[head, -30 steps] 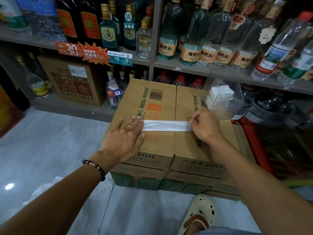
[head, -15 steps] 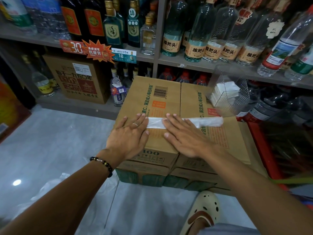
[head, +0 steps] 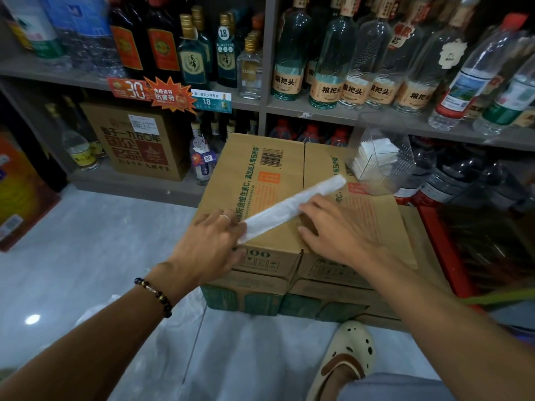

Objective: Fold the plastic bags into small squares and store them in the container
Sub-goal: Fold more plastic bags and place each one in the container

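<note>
Folded to a long narrow strip, plastic bag [head: 292,208] lay slantwise across the top of the cardboard box [head: 260,175], used as a work surface. Pinned at its near end by the left hand [head: 210,244], whether pinching or only pressing impossible to tell. Steadied mid-length by the right hand [head: 333,230], fingers spread flat. Probably readied for folding end over end. Kept close behind, at the box's far right, clear container [head: 385,157] with white folded squares already inside
</note>
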`<control>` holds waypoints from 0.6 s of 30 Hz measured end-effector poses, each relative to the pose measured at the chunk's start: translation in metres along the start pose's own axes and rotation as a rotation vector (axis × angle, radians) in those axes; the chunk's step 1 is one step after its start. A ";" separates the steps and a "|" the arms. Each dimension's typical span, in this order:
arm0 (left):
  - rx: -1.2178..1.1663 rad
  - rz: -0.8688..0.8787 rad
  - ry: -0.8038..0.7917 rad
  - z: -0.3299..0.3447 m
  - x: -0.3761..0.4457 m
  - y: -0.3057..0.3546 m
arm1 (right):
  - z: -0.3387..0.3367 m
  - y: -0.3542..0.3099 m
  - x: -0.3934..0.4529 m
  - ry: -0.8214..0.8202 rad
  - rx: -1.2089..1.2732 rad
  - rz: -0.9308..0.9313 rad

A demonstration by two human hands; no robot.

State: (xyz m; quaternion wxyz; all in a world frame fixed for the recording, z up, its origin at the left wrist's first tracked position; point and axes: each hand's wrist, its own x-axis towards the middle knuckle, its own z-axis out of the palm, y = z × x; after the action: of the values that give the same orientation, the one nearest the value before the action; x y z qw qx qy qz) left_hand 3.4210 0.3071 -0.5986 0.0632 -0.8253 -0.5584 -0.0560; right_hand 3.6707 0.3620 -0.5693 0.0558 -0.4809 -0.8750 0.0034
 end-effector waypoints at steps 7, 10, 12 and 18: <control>-0.116 -0.033 0.114 -0.017 -0.011 0.010 | 0.019 -0.045 -0.006 0.053 0.144 -0.110; -0.271 -0.058 0.154 -0.024 -0.013 0.012 | 0.024 -0.051 -0.003 0.106 0.204 -0.058; -0.348 -0.132 0.086 -0.030 -0.012 0.007 | 0.018 -0.052 -0.002 0.124 0.351 0.024; -0.223 -0.042 -0.164 -0.024 -0.001 -0.003 | -0.018 -0.030 -0.007 -0.205 0.821 0.206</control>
State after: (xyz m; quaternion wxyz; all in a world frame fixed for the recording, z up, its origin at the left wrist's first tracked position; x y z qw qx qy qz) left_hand 3.4168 0.3032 -0.5753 -0.0760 -0.8172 -0.5690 -0.0515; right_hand 3.6513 0.3396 -0.5502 0.1545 -0.5006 -0.7496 0.4044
